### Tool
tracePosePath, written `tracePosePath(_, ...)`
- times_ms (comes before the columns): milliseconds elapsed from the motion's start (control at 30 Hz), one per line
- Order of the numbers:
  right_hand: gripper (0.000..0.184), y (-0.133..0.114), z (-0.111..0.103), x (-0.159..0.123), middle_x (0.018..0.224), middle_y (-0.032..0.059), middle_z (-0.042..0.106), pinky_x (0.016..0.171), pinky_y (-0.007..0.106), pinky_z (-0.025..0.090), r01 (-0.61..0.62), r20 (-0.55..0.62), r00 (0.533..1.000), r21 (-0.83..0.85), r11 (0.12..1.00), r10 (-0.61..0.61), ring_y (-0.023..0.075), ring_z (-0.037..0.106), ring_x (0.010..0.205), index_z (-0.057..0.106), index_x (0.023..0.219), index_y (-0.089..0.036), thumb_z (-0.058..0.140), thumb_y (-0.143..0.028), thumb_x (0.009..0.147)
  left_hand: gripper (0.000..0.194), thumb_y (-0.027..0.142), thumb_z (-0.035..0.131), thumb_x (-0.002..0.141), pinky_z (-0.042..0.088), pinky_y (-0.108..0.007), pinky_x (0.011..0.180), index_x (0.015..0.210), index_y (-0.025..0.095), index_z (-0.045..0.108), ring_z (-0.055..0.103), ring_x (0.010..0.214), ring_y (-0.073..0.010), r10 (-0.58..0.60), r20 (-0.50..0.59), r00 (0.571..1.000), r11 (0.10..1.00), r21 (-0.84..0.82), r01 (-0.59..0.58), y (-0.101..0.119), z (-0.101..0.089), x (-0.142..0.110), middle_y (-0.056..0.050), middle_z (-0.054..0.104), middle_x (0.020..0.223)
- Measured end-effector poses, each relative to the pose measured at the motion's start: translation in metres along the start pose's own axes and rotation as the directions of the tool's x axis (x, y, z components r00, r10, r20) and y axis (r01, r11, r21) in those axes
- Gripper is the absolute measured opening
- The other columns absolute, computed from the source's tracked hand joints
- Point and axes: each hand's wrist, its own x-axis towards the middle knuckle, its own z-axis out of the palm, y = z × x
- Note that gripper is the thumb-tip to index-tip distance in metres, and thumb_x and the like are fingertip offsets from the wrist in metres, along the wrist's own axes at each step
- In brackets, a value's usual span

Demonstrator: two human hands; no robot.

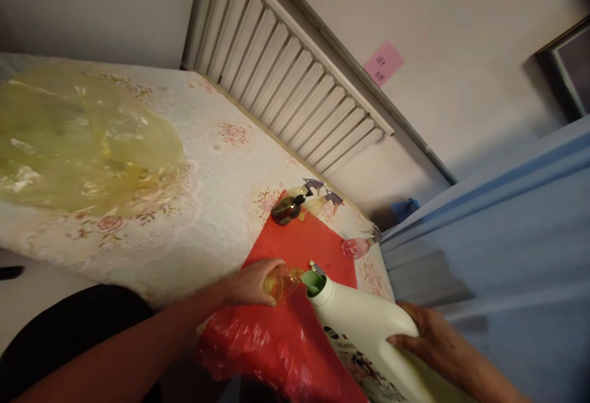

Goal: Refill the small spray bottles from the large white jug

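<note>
My left hand (251,282) is wrapped around a clear yellow bottle (275,286) with no sprayer top on its neck. My right hand (426,336) grips a large white jug (364,320) with a printed label. The jug is tilted, and its green spout (313,282) meets or nearly meets the bottle's mouth; I cannot make out any liquid flowing. Beneath both lies a red plastic sheet (295,240), crumpled along the near edge. Just behind the spout, a small grey and white piece (316,266), perhaps a sprayer top, is partly hidden by the jug.
Beyond my hands stand a dark spray bottle (286,209), a pale yellowish one (318,204) and a pink one (356,247). A yellow plastic bag (92,145) covers part of the flowered tablecloth (216,188). A radiator (286,71) borders the table's back; a blue curtain (498,237) hangs right.
</note>
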Motion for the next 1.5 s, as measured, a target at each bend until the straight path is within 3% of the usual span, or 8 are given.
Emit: tracePosePath(1500, 0.024, -0.012, -0.004, 0.0, 0.085, 0.0034, 0.074, 0.063, 0.025, 0.048, -0.019, -0.022, 1.0, -0.074, 0.997, 0.017, 0.022, 0.066, 0.077, 0.063, 0.088, -0.019, 0.061, -0.04, 0.076, 0.086, 0.025, 0.077, 0.054, 0.039, -0.04, 0.106, 0.133, 0.021, 0.043, 0.049, 0.125, -0.0314, -0.004, -0.019, 1.0, 0.999, -0.034, 0.003, -0.007, 0.004, 0.0, -0.01, 0.053, 0.137)
